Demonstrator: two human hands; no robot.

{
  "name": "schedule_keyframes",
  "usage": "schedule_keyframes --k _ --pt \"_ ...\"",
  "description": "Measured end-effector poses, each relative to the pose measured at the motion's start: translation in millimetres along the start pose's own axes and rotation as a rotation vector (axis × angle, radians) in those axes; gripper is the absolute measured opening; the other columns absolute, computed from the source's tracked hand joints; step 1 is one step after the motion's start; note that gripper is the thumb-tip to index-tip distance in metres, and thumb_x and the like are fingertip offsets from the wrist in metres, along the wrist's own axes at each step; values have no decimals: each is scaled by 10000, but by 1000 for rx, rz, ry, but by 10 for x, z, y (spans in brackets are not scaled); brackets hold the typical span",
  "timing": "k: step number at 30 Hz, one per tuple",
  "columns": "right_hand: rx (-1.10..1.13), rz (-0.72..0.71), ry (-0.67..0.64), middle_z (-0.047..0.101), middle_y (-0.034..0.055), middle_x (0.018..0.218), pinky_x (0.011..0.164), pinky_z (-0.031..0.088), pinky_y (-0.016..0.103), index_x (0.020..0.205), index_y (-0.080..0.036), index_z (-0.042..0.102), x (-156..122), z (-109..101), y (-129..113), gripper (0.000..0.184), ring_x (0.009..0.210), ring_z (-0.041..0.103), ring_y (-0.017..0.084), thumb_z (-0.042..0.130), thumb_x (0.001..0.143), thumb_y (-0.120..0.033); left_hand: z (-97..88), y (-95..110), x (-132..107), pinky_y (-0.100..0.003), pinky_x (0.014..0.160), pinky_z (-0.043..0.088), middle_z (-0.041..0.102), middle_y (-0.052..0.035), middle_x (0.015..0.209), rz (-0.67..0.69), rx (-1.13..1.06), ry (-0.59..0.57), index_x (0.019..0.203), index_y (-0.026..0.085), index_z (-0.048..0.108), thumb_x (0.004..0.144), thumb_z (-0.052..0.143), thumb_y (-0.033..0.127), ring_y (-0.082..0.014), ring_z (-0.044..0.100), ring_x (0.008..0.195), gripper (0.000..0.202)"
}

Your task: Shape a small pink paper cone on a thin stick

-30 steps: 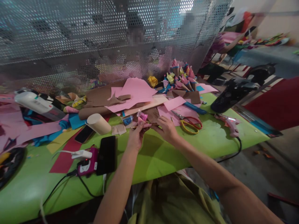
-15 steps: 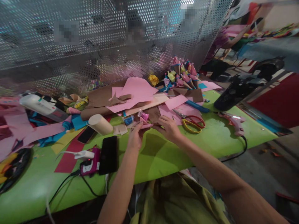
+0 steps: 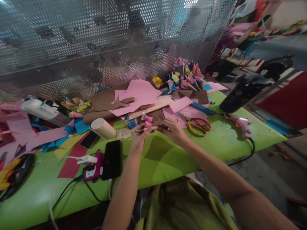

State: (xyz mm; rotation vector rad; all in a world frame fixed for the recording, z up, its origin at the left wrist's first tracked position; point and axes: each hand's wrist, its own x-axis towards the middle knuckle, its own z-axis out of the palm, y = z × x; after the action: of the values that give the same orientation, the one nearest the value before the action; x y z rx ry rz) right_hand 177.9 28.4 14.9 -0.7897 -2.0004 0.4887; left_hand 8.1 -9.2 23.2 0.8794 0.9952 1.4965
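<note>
Between my two hands, just above the near middle of the green table (image 3: 158,153), is a small folded piece of pink paper (image 3: 150,127). My left hand (image 3: 139,139) is closed on its left end, thumb along the top. My right hand (image 3: 174,129) pinches its right end, where something dark brown shows at the fingertips. Right behind the hands lie a pink wrapped bundle (image 3: 147,118) and a blue one in clear plastic (image 3: 131,123). Scissors (image 3: 198,125) with red and yellow handles lie right of my right hand.
Pink sheets (image 3: 140,92) and brown paper (image 3: 103,101) cover the back. Finished paper cones (image 3: 189,76) are heaped there too. A glue gun (image 3: 242,124) and dark bottle (image 3: 242,92) are at right. At left are a cardboard tube (image 3: 103,128), phone (image 3: 112,159) and purple power adapter (image 3: 94,167).
My left fingers have shifted on the pink paper and its raised fold sits lower. My right hand stays at nearly the same spot. The view has shifted very slightly.
</note>
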Motion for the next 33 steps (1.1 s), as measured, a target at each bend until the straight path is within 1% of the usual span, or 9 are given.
schedule_keyframes --k 6,9,12,14,15,18,22,29,33 --pt "126 136 -47 625 35 729 602 402 259 757 -184 624 5 25 -18 298 673 559 157 583 933 -421 -21 -32 23 -334 756 586 709 -7 689 45 72 30 676 172 703 629 853 359 -221 748 737 244" --pt "167 238 -90 611 17 710 576 385 243 750 -176 626 0 36 -14 254 652 552 146 623 902 -379 -26 -30 19 -314 761 576 728 -21 697 49 109 29 671 166 702 630 854 338 -219 749 769 233" --pt "205 278 -142 635 14 727 574 410 240 804 -172 667 2 13 13 168 655 579 151 672 861 -330 -25 -17 18 -270 677 560 741 -27 692 20 104 61 695 162 711 617 858 322 -190 734 724 231" --pt "195 196 -177 685 38 827 632 465 260 909 -179 699 4 -15 38 138 736 629 176 720 819 -281 -26 -11 24 -243 601 540 742 -21 674 -23 72 97 715 161 718 597 862 315 -167 712 660 242" --pt "164 130 -189 704 55 887 676 488 276 964 -184 705 5 -27 50 176 793 648 192 735 802 -247 -27 -9 29 -232 568 528 740 -20 661 -50 53 116 715 160 718 585 864 315 -155 697 624 249" --pt "24 -56 -178 726 94 956 755 517 318 1032 -192 709 -2 -43 86 208 887 666 222 710 824 -183 -30 -10 41 -211 501 496 734 -31 622 -143 9 148 689 149 715 547 872 318 -126 648 544 271" --pt "-88 -188 -136 734 107 892 732 529 344 982 -188 725 -22 -40 107 145 829 666 228 658 897 -285 -30 -14 43 -200 479 482 731 -32 607 -218 -46 137 662 146 705 508 890 312 -111 625 512 292" --pt "-130 -193 -118 732 92 912 737 527 348 1041 -223 731 -26 -66 68 213 832 658 221 652 902 -365 -48 -15 35 -210 482 478 732 -51 615 -227 -30 100 626 140 709 534 885 324 -121 636 532 270" --pt "-79 -193 -80 727 83 847 693 506 317 935 -211 734 -17 -62 28 213 775 648 198 630 916 -395 -39 -17 30 -227 523 503 748 -70 653 -215 -20 79 629 134 721 551 880 343 -132 654 580 273"
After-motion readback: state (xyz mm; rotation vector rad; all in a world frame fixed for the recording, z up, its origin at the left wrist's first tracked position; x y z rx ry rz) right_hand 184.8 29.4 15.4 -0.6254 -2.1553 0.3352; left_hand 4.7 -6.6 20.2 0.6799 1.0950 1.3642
